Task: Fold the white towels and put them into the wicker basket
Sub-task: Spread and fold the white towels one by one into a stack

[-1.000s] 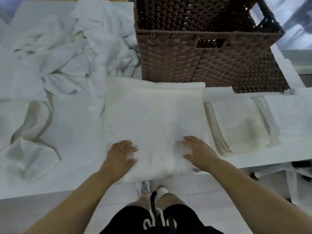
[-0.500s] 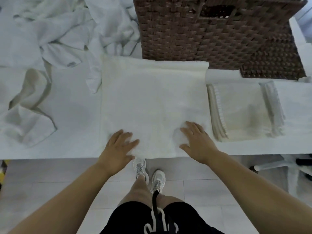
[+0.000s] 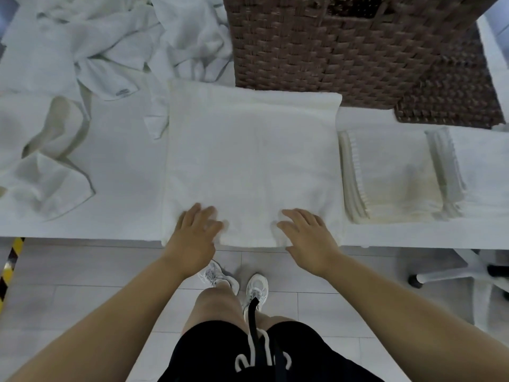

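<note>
A folded white towel (image 3: 252, 158) lies flat in the middle of the white table, its near edge at the table's front edge. My left hand (image 3: 194, 234) rests palm down on its near left corner, fingers spread. My right hand (image 3: 307, 234) lies flat on its near right part, fingers apart. Neither hand grips the cloth. The brown wicker basket (image 3: 344, 48) stands just behind the towel; its inside is out of view. A heap of unfolded white towels (image 3: 115, 42) covers the back left.
A small folded cream towel (image 3: 394, 172) lies right of the big one. A rumpled white towel (image 3: 41, 166) is at the left. The table's front edge (image 3: 82, 238) runs across the view; below are my legs and a chair base (image 3: 451, 274) at right.
The view has tilted down and back, so the table sits higher in frame. Both hands have slid toward the towel's near edge and flattened out on it.
</note>
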`<state>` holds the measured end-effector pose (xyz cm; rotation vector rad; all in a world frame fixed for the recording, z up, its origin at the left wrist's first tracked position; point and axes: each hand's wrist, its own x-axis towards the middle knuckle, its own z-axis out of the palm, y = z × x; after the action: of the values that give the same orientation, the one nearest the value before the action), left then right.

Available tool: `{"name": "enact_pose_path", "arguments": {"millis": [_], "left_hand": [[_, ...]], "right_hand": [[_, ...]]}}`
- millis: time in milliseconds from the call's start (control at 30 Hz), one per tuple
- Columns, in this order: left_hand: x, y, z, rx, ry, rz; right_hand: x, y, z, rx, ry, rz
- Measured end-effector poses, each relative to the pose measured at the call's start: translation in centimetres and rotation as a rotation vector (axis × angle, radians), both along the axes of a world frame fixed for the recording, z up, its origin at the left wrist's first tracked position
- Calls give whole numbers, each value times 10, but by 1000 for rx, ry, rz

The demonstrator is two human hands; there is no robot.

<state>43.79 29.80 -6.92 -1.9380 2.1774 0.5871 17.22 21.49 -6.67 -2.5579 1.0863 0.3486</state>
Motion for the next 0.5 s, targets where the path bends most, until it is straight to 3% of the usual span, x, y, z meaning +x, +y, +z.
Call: {"name": "enact_pose_path", "arguments": {"millis": [200, 367, 500], "left_hand": [[15, -7, 13, -82, 243, 188], [25, -26, 33, -97, 266, 286], [33, -50, 60, -135, 171, 276]], "right_hand": [[-12, -11, 14, 39, -159, -77], [-15, -25, 36, 38, -18, -78], [-5, -46, 71, -27, 15, -123]]}}
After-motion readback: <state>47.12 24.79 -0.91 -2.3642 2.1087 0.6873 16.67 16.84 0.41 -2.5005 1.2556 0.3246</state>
